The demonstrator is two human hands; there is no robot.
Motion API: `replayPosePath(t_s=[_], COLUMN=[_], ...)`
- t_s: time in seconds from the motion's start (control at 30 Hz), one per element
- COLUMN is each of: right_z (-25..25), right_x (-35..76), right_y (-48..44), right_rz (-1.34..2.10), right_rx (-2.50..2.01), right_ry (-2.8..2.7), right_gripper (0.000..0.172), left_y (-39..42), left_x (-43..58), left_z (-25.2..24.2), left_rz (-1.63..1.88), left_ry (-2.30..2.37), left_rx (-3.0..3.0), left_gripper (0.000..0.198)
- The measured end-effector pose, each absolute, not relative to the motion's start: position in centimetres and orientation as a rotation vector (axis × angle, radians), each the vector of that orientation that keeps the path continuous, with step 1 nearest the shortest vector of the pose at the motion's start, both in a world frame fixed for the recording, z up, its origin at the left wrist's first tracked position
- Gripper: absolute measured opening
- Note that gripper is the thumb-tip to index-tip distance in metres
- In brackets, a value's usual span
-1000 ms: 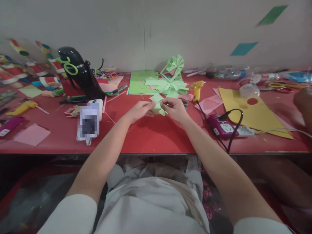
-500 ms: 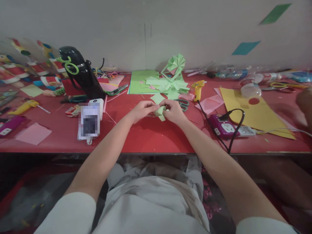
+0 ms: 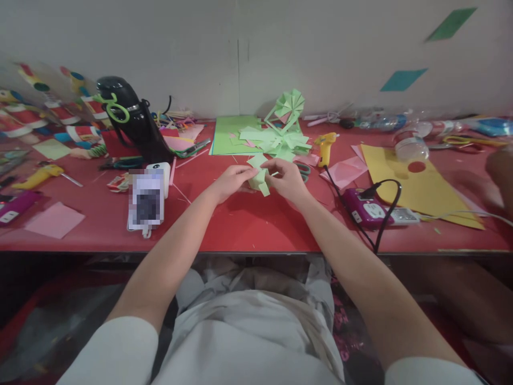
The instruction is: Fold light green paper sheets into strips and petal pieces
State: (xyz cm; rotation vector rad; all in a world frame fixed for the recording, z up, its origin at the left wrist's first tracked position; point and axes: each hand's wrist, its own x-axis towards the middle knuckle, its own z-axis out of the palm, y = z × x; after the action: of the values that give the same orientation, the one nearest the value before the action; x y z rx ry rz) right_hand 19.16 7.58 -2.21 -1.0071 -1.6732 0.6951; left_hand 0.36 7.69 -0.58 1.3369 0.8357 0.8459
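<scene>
Both my hands meet over the middle of the red table (image 3: 248, 224). My left hand (image 3: 231, 181) and my right hand (image 3: 287, 179) pinch a small folded piece of light green paper (image 3: 259, 179) between their fingertips, just above the tabletop. Right behind it lies a pile of folded green paper pieces (image 3: 280, 141) on a flat green sheet (image 3: 228, 136), with a green paper fan-shaped model (image 3: 289, 104) standing against the wall.
A yellow glue gun (image 3: 325, 145) lies right of the pile, its black cord running to a purple power strip (image 3: 364, 207). Pink paper (image 3: 345, 170) and a yellow sheet (image 3: 420, 187) lie right. A black bottle (image 3: 128, 115), white device (image 3: 147, 198) and pink square (image 3: 54, 220) stand left. Another person's hand (image 3: 500, 168) shows far right.
My fingers have shifted on the green piece, turning and re-gripping it; both hands stay in the same spot on the table.
</scene>
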Motion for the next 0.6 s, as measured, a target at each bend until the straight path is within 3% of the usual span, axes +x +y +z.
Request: replayPosePath(t_s=[0.3,0.6], right_z=[-1.8,-1.1], right_x=[19.4,19.6], right_y=[7.3,6.8], right_rz=[0.753,0.752], right_rx=[-0.99,-0.976], right_ry=[-1.692,-1.825], right_gripper=[0.017,0.026], left_y=[8.3,7.8], left_x=[-0.3,-0.8], left_z=[-1.0,0.0], left_rz=[0.89,0.86], left_ry=[0.873,0.937], left_rx=[1.58,1.871], left_gripper=[0.042,0.034])
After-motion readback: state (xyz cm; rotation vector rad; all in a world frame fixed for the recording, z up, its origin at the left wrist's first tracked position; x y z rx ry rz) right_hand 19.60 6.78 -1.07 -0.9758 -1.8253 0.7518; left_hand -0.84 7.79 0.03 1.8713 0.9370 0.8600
